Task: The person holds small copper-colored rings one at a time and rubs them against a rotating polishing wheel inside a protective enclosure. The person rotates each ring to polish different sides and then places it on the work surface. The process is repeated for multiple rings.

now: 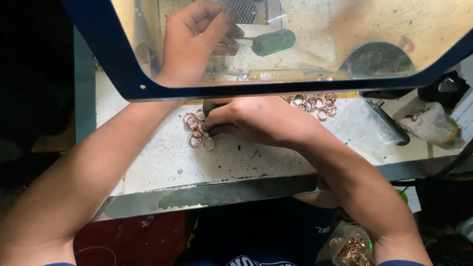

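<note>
The fingers (211, 114) of the right hand (256, 119) are pressed together, tips down on a small cluster of copper-coloured rings (198, 130) lying on the white desk (162, 157); they seem to pinch one ring, though the grip itself is hidden under the knuckles. Nearest of all, at the bottom edge below the desk, a clear bag (351, 248) holds a heap of the same kind of rings. As a judgement, the work looks to be midway: the near cluster is small, a second pile of rings (315, 102) lies further back just right of the right hand, and which pile is finished cannot be told. Beside that pile lies an empty-looking clear plastic bag (362, 125), and further right a crumpled cloth (431, 123). Beyond, behind a blue-framed transparent shield (118, 59), the left hand (197, 39) is raised with its fingers (224, 34) curled together near a thin rod with a green handle (273, 42); whether they hold a ring there is unclear through the pane.
</note>
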